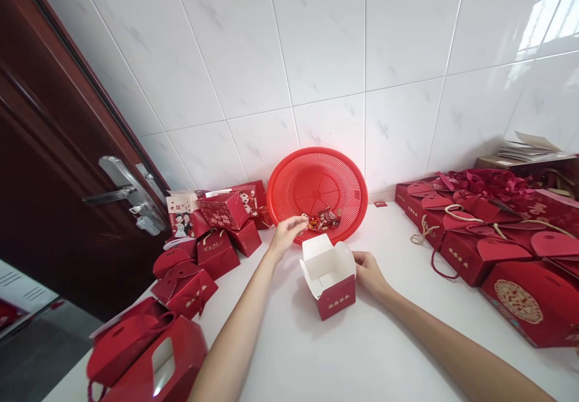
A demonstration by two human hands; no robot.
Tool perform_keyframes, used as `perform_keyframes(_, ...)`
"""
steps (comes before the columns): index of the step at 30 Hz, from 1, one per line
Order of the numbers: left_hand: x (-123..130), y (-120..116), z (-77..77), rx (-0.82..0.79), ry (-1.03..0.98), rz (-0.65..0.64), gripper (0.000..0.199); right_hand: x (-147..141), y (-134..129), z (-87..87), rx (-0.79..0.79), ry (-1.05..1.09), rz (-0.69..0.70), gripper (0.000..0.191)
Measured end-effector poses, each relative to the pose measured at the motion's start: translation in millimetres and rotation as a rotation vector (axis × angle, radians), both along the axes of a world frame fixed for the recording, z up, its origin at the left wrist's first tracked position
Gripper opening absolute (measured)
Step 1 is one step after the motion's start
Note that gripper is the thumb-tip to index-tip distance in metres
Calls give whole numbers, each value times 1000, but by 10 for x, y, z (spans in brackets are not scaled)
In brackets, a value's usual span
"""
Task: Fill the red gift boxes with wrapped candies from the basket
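A small red gift box (337,298) with a white inside stands upright on the white table, its top flaps raised and open. My right hand (368,272) grips its right side, the fingertips partly hidden behind a flap. My left hand (289,233) reaches over the front rim of a red plastic basket (316,156), which leans against the wall. Its fingers are pinched together beside a few wrapped candies (326,219) lying low in the basket. What is between those fingertips is too small to make out.
Several red gift boxes (219,254) are grouped along the left, near a dark door with a metal handle (131,194). More closed boxes with cord handles (474,251) fill the right side. A small red packet (380,204) lies by the tiled wall.
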State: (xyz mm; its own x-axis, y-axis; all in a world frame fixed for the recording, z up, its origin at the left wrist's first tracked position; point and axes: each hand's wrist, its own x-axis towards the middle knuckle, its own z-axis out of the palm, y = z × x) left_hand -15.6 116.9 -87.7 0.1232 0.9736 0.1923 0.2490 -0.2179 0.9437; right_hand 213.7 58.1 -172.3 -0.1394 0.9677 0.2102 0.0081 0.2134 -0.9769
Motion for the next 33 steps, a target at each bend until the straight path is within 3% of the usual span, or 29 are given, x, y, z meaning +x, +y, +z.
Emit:
perform_keyframes(3, 130, 324, 36, 111, 372, 20, 29, 4, 6, -1, -8, -9, 19, 33)
perform_keyframes(7, 306, 590, 30, 132, 557, -3, 44, -13, 3, 17, -27, -23, 15, 34)
perform_keyframes(9, 378, 651, 14, 137, 613, -24, 59, -22, 2, 28, -32, -27, 10, 34)
perform_keyframes(12, 465, 683, -5, 142, 854, -33, 75, -29, 6, 33, -32, -27, 4, 33)
perform_keyframes(15, 523, 679, -1, 158, 1075, -6, 75, -31, 18, 27, -24, -35, 6, 33)
perform_keyframes(18, 539, 678, 25, 188, 1115, -15, 68, -29, 30, 23, -27, -41, 11, 34)
perform_keyframes(21, 514, 704, 41, 201, 1079, -66, 62, -27, 32, 26, -29, -54, 10, 35)
perform_keyframes(25, 443, 753, 9, 183, 841, -78, 56, -27, 19, 38, -28, -45, 7, 34)
perform_keyframes(29, 374, 759, -30, 139, 380, 48, 45, -31, 7, 53, -30, -53, -3, 35)
perform_keyframes(33, 328, 743, -35, 134, 156, 163, 38, -33, 8, 62, -28, -65, 2, 35)
